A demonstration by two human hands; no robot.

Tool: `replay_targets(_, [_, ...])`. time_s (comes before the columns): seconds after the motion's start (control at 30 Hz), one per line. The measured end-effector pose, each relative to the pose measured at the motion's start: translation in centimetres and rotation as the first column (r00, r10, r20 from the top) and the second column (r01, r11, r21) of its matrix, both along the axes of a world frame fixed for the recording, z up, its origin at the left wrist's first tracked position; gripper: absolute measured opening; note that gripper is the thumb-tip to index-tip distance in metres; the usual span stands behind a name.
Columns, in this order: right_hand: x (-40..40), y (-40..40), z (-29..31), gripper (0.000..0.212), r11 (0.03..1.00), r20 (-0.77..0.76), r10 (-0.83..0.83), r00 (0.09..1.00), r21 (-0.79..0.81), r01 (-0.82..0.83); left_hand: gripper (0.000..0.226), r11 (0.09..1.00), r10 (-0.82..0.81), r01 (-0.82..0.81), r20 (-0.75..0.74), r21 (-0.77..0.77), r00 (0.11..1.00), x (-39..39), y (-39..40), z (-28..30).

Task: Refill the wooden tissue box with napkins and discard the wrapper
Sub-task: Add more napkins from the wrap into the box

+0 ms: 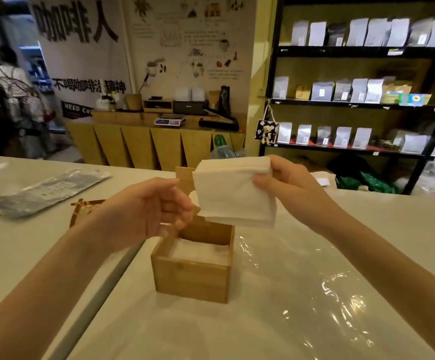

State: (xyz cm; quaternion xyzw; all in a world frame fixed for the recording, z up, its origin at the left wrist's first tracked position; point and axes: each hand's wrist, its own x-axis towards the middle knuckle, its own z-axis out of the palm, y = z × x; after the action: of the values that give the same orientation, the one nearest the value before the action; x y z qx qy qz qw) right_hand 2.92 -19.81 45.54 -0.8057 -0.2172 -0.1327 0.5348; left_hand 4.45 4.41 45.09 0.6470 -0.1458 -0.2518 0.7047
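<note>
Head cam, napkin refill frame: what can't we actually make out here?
- Head view: how full the wooden box is; its walls and the left hand cover much of the inside.
- Box lid: mostly behind the napkin stack held by the right hand.
- Print on the silver wrapper: blurred, too small.
- Napkin count: edges blur together.

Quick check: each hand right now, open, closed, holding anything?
Left hand: open, loosely curled, holding nothing.
Right hand: closed on the napkin stack.
</note>
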Motion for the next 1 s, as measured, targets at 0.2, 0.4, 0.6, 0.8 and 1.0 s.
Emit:
replay_targets(0.2, [-0.5,2.5,-0.6,0.025,0.979,0.197,0.11,0.974,-0.193,-0.071,0.084,0.965,-0.134,0.028,-0.396,-0.262,0.909,0.5,-0.8,-1.3])
replay_targets(0.4, [-1.6,2.6,-3.6,0.036,0.856,0.441,0.255,0.861,-0.517,0.011,0.055,0.955,0.011,-0.159,-0.507,-0.25,0.862,0.8,-0.7,-2.2])
replay_targets(0.6, [-1.3,1.6,-5.9,0.043,0.708,0.462,0.349,0.815,-0.7,0.093,0.072,0.985,0.139,-0.164,-0.346,-0.045,0.928,1.2,-0.9,-3.0])
replay_targets(0.8, [-1.1,1.7,-6.2,0.052,0.969,0.175,-0.086,0.981,-0.214,0.123,0.043,0.967,0.199,-0.238,-0.324,-0.088,0.925,1.7,-0.1,-4.0])
replay_targets(1.0, [0.9,3.4,-4.5,0.043,0.803,-0.722,0.357,0.593,0.561,0.201,0.031,0.954,0.19,-0.255,-0.334,-0.16,0.923,1.4,-0.2,-3.5])
